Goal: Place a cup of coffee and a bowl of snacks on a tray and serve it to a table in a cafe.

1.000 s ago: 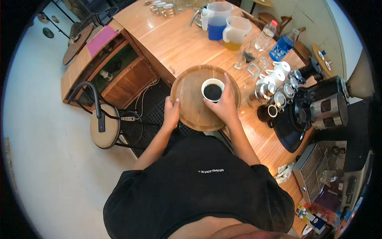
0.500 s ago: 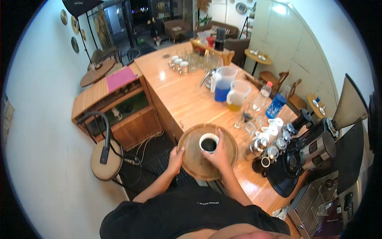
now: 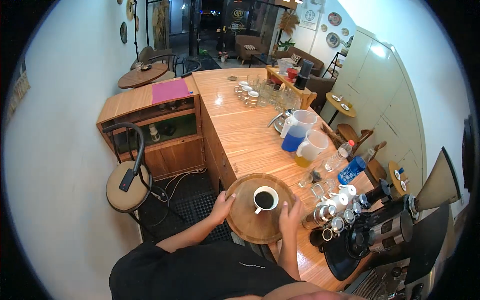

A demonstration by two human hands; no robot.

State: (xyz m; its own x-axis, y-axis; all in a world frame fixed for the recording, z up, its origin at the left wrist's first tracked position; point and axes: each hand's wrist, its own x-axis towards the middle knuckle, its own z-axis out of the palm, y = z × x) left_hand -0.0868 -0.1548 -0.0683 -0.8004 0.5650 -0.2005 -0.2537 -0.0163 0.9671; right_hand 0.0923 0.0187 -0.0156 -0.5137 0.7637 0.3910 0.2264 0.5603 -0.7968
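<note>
Between my two hands I hold a round wooden tray (image 3: pixel 243 215) in front of my body, close to the counter's edge. A white cup (image 3: pixel 259 206) of black coffee (image 3: pixel 264 200) stands upright on it, a little right of the middle, its handle pointing toward me. My left hand (image 3: pixel 221 207) grips the tray's left rim, thumb on top. On the opposite rim, my right hand (image 3: pixel 290 218) has its thumb over the edge, apart from the cup. The fingers under the tray are hidden.
The wooden counter (image 3: pixel 225 125) carries a jug of blue liquid (image 3: pixel 296 138), a jug of yellow liquid (image 3: pixel 311 149), bottles, glasses and several mugs (image 3: pixel 252 98). At right stand a coffee grinder (image 3: pixel 392 232) and metal canisters. A chair (image 3: pixel 128 187) stands left, near a low cabinet (image 3: pixel 172 162).
My right hand has let go of the cup and moved to the tray's right rim. The cup's handle now shows, facing me. The view has shifted, showing more of the room's far end.
</note>
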